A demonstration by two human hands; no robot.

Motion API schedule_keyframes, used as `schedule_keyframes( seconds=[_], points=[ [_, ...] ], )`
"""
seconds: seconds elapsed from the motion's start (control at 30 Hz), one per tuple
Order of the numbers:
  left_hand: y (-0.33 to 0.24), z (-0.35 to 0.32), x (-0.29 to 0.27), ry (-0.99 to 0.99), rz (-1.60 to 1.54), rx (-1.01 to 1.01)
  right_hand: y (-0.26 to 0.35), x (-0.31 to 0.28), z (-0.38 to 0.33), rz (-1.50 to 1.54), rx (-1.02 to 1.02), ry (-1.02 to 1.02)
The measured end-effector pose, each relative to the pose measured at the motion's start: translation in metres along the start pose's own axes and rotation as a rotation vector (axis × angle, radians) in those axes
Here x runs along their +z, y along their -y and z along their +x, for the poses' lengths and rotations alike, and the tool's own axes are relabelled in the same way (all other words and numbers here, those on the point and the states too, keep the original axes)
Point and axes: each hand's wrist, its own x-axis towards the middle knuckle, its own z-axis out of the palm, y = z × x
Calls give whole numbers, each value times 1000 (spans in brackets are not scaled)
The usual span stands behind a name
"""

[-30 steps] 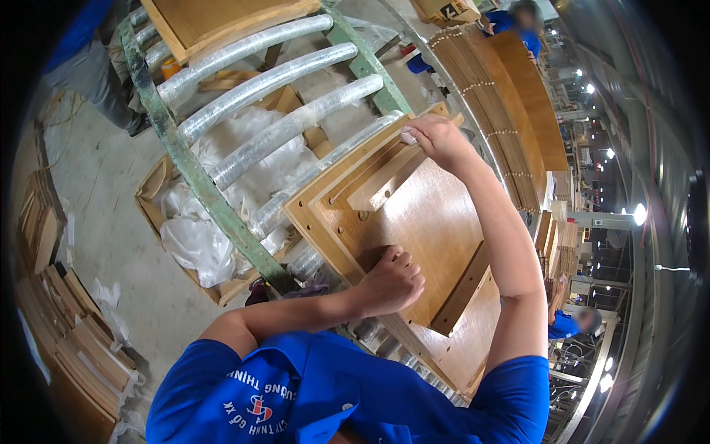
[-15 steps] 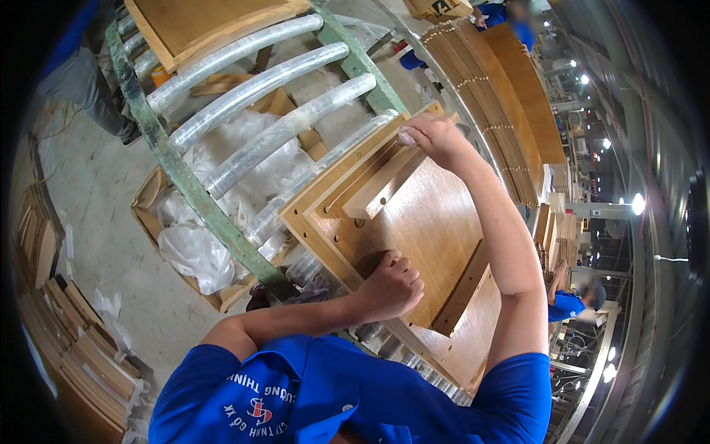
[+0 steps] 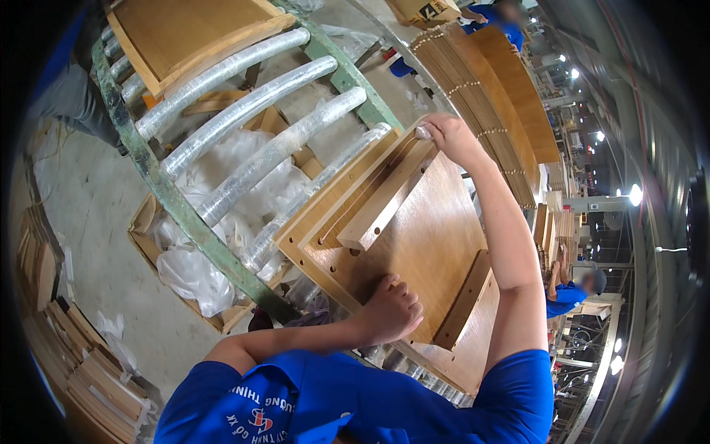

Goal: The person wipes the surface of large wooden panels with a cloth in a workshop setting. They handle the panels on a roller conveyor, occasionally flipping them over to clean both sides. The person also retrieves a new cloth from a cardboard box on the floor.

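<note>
A flat brown wooden panel (image 3: pixel 414 237) with drilled holes and a pale-edged border lies tilted across the rollers in front of me. Two wooden bars are on it: a long pale bar (image 3: pixel 384 207) towards the far-left edge and a darker bar (image 3: pixel 463 302) nearer my right arm. At the far end of the pale bar, my right hand (image 3: pixel 457 142) pinches a small crumpled whitish wad (image 3: pixel 423 133), probably cloth. My left hand (image 3: pixel 392 311) is curled into a fist over the panel's near edge; whatever it may hold is hidden by the fingers.
A green-framed roller conveyor (image 3: pixel 222 248) runs off to the far left, carrying a framed panel (image 3: pixel 200 37). Beneath it, a cardboard box (image 3: pixel 148 237) holds white plastic. Stacked boards (image 3: pixel 473 103) stand at the far right, wood pieces (image 3: pixel 96 385) at left. Co-workers (image 3: pixel 566 296) are nearby.
The panel and bars sit lower in view, as the whole scene has shifted. My right hand, with the wad, has moved slightly away along the pale bar. My left fist stays nearly in place.
</note>
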Motion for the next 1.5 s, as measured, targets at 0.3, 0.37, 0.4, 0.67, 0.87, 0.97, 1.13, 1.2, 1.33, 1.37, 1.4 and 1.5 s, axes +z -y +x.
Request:
schedule_keyframes(
  seconds=[0.3, 0.37, 0.4, 0.67, 0.87, 0.97, 1.13, 1.2, 1.33, 1.37, 1.4, 1.5],
  points=[
    [1, 1, -3, 28, -75, -3, -48, 4, 24, -85, 129, -84],
    [1, 1, -4, 55, -105, -12, -51, 6, 27, -103, 152, -56],
    [2, 1, -5, 53, -107, -11, -53, 6, 28, -117, 167, -35],
    [3, 1, -3, 35, -110, -13, -64, 14, 26, -110, 167, -96],
    [0, 1, -2, 9, -109, -9, -67, 6, 30, -128, 246, 55],
    [-3, 1, 0, 4, -106, -1, -56, -4, 27, -169, 238, 56],
    [3, 0, 2, -11, -57, -31, 28, -4, -1, 271, 82, -50],
    [5, -1, 1, -18, -54, -36, 79, -7, -23, 500, 80, 68],
    [2, -1, 1, -38, -59, -26, 138, -8, -51, 553, -154, 223],
    [1, -1, 1, -36, -58, -25, 144, -6, -55, 523, -180, 244],
    [2, 0, 1, -39, -53, -22, 149, -5, -58, 470, -194, 222],
    [1, 0, 1, -42, -45, -10, 155, -7, -60, 376, -271, 226]
  ],
)
